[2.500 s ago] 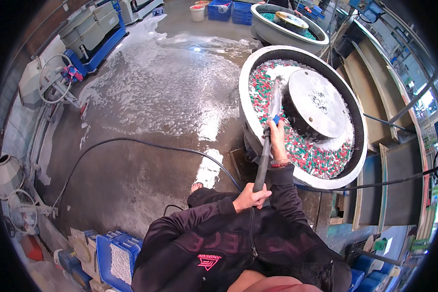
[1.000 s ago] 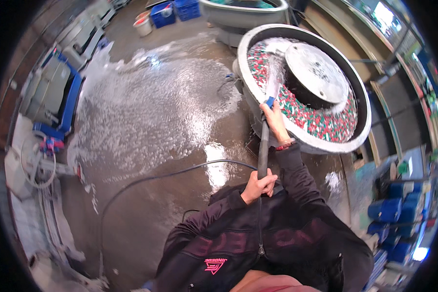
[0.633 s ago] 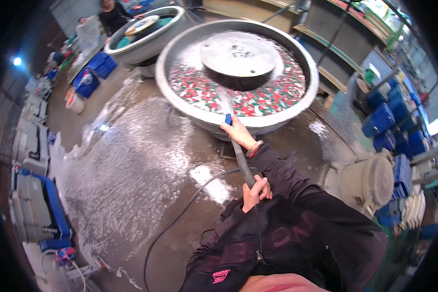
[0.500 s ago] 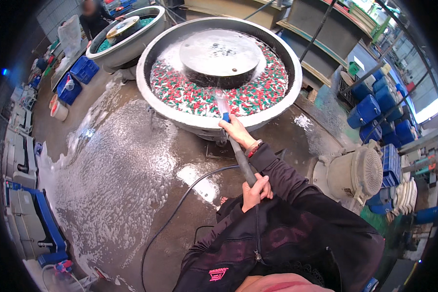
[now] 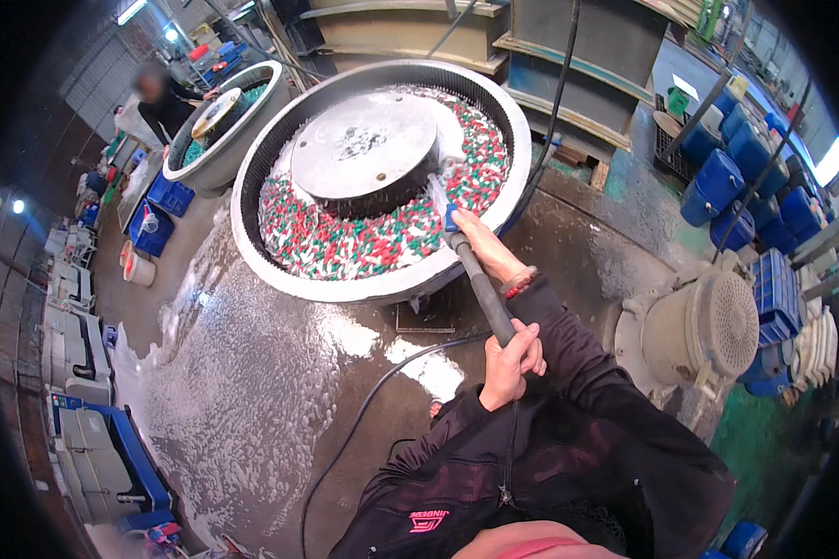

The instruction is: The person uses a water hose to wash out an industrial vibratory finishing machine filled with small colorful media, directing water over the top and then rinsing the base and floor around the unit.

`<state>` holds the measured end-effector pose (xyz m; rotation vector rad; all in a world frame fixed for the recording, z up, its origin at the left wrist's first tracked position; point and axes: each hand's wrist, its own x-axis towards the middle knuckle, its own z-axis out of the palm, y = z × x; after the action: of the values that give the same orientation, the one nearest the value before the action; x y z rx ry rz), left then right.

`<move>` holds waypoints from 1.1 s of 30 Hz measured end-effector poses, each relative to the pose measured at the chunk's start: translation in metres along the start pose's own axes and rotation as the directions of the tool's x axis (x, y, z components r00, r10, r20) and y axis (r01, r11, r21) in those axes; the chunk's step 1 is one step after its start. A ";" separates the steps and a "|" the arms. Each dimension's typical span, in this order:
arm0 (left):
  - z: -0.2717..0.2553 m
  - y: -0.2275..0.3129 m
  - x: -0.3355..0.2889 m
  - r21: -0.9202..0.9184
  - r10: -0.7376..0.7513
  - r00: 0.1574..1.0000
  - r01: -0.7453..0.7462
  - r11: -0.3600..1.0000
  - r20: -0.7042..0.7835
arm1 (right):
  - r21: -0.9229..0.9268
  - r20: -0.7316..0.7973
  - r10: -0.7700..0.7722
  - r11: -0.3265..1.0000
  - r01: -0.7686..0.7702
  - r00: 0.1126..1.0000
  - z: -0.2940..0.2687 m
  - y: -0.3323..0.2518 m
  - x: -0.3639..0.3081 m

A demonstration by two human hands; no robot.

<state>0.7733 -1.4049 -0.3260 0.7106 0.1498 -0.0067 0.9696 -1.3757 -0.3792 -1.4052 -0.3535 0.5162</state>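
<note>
Both of my hands are closed round a dark grey hose (image 5: 483, 293) with a blue nozzle (image 5: 452, 220). My right hand (image 5: 488, 248) grips it just behind the nozzle, and my left hand (image 5: 510, 365) holds it lower down, close to my jacket. A jet of water (image 5: 438, 196) leaves the nozzle over the near right rim of a large round tub (image 5: 364, 293). Inside lie a great many small red, green and white pieces (image 5: 373, 247), wet and partly foamy. A round flat metal cover (image 5: 364, 144) with water on top stands in the tub's middle.
A second tub (image 5: 185, 170) with green pieces stands at the far left, a person (image 5: 166, 104) beside it. Foam (image 5: 242, 373) and a thin dark hose (image 5: 354, 410) lie on the wet floor. A beige drum-shaped machine (image 5: 690, 326) and blue barrels (image 5: 718, 182) stand right.
The nozzle has moved to the right along the tub's rim. Its jet now lands right of the central cover instead of in front of it. Both hands keep their grip; the view has shifted.
</note>
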 end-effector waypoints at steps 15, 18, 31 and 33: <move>0.129 -0.066 0.219 -0.029 0.107 0.982 -0.113 0.993 -0.154 | 0.341 -0.785 0.317 0.938 -0.056 0.532 -0.448 0.066 -0.347; 0.134 -0.075 0.263 -0.008 0.145 0.976 -0.148 0.989 -0.160 | 0.412 -0.826 0.408 0.908 -0.076 0.389 -0.442 0.081 -0.407; 0.170 -0.109 0.429 -0.039 0.158 0.964 -0.170 0.985 -0.214 | -0.108 -0.760 -0.011 0.988 -0.109 0.649 -0.549 0.023 -0.192; 0.174 -0.105 0.458 0.006 0.196 0.946 -0.201 0.980 -0.257 | 0.015 -0.741 0.091 0.993 -0.118 0.665 -0.581 0.036 -0.152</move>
<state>1.2443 -1.5774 -0.3276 0.7017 0.3252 0.2809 1.1429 -1.9417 -0.4866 -1.5520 0.3963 -0.0134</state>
